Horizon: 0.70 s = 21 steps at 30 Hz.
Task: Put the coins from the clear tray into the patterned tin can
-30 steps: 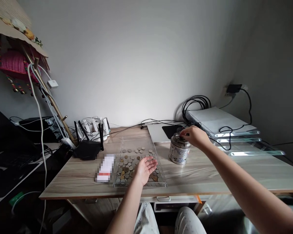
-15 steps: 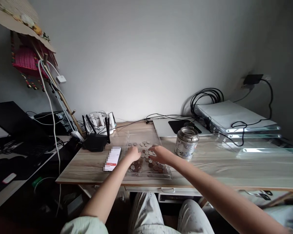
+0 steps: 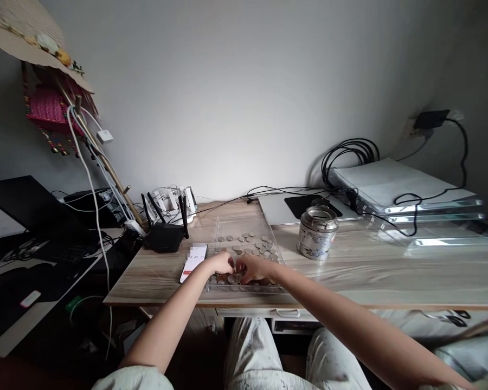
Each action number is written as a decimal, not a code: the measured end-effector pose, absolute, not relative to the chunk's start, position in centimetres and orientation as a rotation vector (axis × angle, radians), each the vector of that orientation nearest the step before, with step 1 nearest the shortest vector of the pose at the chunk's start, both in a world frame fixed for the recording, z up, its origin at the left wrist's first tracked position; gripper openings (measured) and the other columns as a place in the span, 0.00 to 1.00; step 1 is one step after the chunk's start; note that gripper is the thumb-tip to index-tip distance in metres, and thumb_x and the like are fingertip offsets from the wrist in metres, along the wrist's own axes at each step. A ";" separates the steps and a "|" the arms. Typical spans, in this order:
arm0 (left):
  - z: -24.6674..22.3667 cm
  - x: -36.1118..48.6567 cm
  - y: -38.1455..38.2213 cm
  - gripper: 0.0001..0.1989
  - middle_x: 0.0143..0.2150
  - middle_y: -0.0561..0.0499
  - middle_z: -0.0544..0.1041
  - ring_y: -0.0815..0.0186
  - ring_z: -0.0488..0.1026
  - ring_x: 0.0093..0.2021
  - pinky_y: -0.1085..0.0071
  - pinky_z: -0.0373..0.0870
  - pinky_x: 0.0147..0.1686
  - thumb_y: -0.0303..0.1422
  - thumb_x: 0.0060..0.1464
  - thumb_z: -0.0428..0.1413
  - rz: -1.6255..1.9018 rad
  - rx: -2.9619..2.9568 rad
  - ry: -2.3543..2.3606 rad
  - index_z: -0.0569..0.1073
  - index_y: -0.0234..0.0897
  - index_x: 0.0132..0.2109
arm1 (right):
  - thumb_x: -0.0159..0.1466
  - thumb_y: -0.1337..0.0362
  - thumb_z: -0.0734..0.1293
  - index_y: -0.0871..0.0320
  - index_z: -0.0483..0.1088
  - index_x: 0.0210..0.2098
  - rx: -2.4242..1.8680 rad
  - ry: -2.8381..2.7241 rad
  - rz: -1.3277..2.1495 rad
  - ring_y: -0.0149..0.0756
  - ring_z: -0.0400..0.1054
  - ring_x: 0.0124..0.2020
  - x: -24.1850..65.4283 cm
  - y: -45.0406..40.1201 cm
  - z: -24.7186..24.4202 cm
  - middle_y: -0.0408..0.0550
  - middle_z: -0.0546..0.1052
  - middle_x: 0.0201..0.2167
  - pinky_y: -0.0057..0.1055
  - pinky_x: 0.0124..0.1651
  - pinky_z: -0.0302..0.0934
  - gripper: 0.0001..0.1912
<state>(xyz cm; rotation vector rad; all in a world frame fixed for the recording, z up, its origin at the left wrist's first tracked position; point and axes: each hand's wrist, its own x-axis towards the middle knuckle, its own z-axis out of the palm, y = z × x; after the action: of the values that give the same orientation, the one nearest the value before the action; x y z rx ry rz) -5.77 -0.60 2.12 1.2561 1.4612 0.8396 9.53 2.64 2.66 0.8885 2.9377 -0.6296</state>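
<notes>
Loose silver and copper-coloured coins (image 3: 265, 239) lie spread in a shallow clear plastic tray (image 3: 283, 254) on the desk. Over the tray's front half, my left hand (image 3: 223, 263) has its fingers curled and closed, tips down among the coins. Close beside it on the right, my right hand (image 3: 254, 268) is also closed, thumb and fingers bent down to the coins. What either hand pinches is too small or hidden to name. A phone (image 3: 194, 264) showing a running timer lies left of the tray. To the right stands a silver patterned tin (image 3: 318, 233) with a slot in its lid.
A black router (image 3: 165, 236) with antennas is at the back left of the wooden desk (image 3: 370, 271). Behind the tin are a silver laptop (image 3: 274, 208) and black cables. Clear panels are stacked at the right (image 3: 406, 189). Another laptop (image 3: 36, 211) sits far left.
Both hands have moved toward the tray's front and come closer together, their fingers now curled among the coins. Coins at the tray's back right are uncovered. The view has shifted slightly.
</notes>
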 end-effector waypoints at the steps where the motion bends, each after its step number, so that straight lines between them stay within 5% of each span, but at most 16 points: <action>1: 2.2 -5.6 -0.8 0.05 0.21 0.49 0.71 0.62 0.70 0.28 0.71 0.65 0.28 0.24 0.32 0.56 0.737 1.317 1.492 0.69 0.36 0.23 | 0.42 0.62 0.67 0.59 0.69 0.35 0.838 2.929 -0.643 0.34 0.64 0.31 9.5 2.4 2.7 0.46 0.72 0.31 0.23 0.28 0.53 0.20; 6: 2.8 -4.5 -1.8 0.03 0.19 0.50 0.70 0.64 0.67 0.21 0.70 0.63 0.23 0.25 0.31 0.56 0.287 1.761 1.566 0.69 0.35 0.21 | 0.45 0.68 0.61 0.61 0.71 0.28 0.719 2.886 -0.692 0.28 0.61 0.23 9.6 1.5 3.2 0.43 0.71 0.23 0.21 0.22 0.49 0.11; 14: 2.6 -4.5 -2.1 0.07 0.21 0.51 0.71 0.69 0.64 0.19 0.74 0.60 0.20 0.27 0.31 0.56 0.276 2.044 1.488 0.70 0.37 0.25 | 0.40 0.76 0.59 0.57 0.72 0.29 0.550 2.768 -0.595 0.24 0.57 0.17 11.7 2.5 4.9 0.38 0.70 0.19 0.21 0.19 0.47 0.18; 21: 2.9 -4.2 -1.9 0.06 0.21 0.52 0.71 0.70 0.65 0.22 0.77 0.59 0.22 0.25 0.34 0.52 0.126 2.107 1.328 0.72 0.37 0.23 | 0.36 0.74 0.65 0.58 0.71 0.21 0.611 2.720 -0.245 0.29 0.61 0.21 13.7 2.8 5.6 0.41 0.71 0.18 0.23 0.23 0.49 0.11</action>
<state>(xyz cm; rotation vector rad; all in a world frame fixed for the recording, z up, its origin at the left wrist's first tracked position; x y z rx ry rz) -4.15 -1.92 2.91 2.1074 1.3277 0.1260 13.71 2.80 5.63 0.6108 2.7197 -0.2451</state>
